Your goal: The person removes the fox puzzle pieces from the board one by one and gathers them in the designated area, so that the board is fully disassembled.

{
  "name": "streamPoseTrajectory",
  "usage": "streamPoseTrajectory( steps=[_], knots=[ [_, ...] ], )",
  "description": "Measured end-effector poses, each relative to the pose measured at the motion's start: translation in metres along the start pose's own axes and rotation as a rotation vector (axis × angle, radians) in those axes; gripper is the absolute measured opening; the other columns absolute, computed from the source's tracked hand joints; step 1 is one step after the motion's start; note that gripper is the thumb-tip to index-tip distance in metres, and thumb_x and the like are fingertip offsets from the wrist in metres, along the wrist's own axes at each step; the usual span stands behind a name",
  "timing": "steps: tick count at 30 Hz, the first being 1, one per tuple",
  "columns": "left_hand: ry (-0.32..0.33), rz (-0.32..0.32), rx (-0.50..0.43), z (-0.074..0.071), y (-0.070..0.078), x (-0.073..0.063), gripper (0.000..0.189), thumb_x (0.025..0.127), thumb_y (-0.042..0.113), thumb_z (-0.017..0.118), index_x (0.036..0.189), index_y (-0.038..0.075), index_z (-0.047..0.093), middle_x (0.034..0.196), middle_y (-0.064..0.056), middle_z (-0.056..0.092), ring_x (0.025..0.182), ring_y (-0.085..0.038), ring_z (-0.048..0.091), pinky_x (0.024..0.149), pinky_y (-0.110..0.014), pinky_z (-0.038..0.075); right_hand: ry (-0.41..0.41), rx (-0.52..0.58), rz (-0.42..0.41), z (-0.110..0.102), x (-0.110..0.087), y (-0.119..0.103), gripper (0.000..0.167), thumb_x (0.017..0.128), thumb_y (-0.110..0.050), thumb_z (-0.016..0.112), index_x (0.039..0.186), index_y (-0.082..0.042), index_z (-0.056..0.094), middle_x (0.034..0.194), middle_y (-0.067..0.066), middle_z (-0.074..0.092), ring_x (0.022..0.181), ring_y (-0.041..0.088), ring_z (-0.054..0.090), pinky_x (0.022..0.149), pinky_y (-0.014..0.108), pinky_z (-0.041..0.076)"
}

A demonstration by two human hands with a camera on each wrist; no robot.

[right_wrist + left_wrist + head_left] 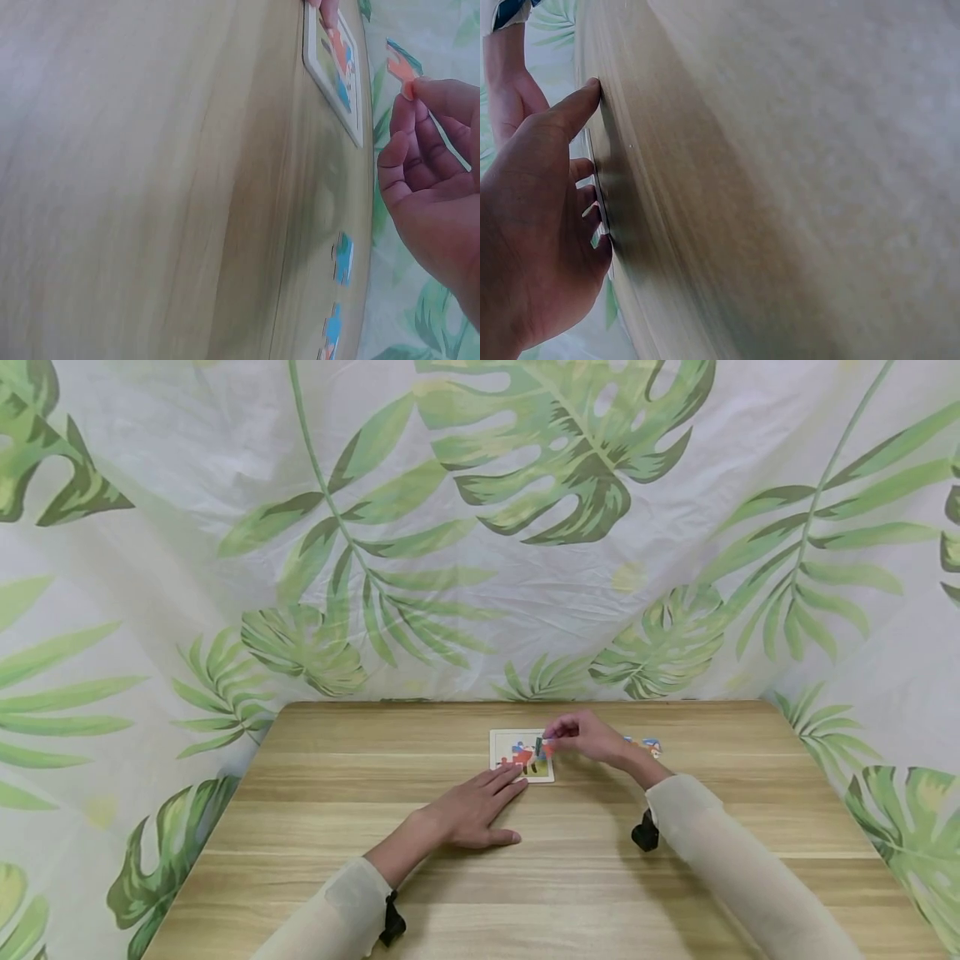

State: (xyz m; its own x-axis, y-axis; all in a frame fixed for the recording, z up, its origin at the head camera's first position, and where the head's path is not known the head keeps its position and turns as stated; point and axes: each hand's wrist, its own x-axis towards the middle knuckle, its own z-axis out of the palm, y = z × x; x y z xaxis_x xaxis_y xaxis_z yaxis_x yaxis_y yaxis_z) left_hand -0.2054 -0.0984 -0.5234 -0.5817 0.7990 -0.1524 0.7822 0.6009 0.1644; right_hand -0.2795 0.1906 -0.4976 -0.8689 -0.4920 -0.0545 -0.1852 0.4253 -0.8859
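Note:
A jigsaw puzzle board (492,753) with a white frame lies toward the back of the table, part of its picture filled in with red, blue and green. My left hand (480,806) lies flat with straight fingers over the board's lower edge; in the left wrist view those fingers (585,196) rest at the board's thin side. Above the board's right side, my right hand (592,739) pinches a puzzle piece between thumb and fingertips. The right wrist view shows this puzzle piece (403,69) as orange-red with a dark teal edge, raised above the table.
Loose puzzle pieces (651,746) lie right of the board, partly behind the right forearm. Two of them, a blue piece (343,259) and another piece (331,334), show in the right wrist view. A leaf-patterned cloth (525,610) hangs behind the wooden table (337,810).

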Motion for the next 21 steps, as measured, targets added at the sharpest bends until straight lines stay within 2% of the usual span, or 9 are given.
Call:
streamPoseTrajectory(
  steps=[3, 10, 21],
  knots=[
    [-0.002, -0.001, -0.002, 0.001, 0.000, 0.000, 0.088, 0.105, 0.064, 0.051, 0.170, 0.011, 0.024, 0.178, -0.011, 0.014, 0.164, -0.028, 0.014, 0.132, -0.041, 0.019, -0.006, -0.026, 0.002, -0.004, -0.007, 0.002, 0.017, 0.102, 0.000, 0.067, 0.116, 0.001, 0.076, 0.109, 0.013, 0.076, 0.095, 0.021, 0.068, 0.085, 0.045, 0.058],
    [-0.005, 0.000, 0.005, 0.002, 0.000, 0.000, 0.087, 0.105, 0.064, 0.051, 0.170, 0.012, 0.024, 0.178, -0.011, 0.014, 0.164, -0.028, 0.013, 0.132, -0.041, 0.018, -0.016, -0.055, 0.021, -0.014, -0.023, 0.006, 0.017, 0.103, -0.005, 0.067, 0.117, 0.001, 0.076, 0.113, 0.015, 0.075, 0.098, 0.026, 0.069, 0.084, 0.048, 0.058],
    [-0.009, -0.001, 0.004, 0.002, 0.000, 0.000, 0.087, 0.106, 0.063, 0.051, 0.170, 0.012, 0.023, 0.178, -0.011, 0.014, 0.164, -0.027, 0.013, 0.132, -0.041, 0.018, 0.006, -0.078, 0.031, -0.028, -0.039, 0.022, 0.015, 0.102, -0.001, 0.068, 0.114, 0.003, 0.076, 0.109, 0.017, 0.075, 0.094, 0.025, 0.068, 0.077, 0.036, 0.057]
  ],
)
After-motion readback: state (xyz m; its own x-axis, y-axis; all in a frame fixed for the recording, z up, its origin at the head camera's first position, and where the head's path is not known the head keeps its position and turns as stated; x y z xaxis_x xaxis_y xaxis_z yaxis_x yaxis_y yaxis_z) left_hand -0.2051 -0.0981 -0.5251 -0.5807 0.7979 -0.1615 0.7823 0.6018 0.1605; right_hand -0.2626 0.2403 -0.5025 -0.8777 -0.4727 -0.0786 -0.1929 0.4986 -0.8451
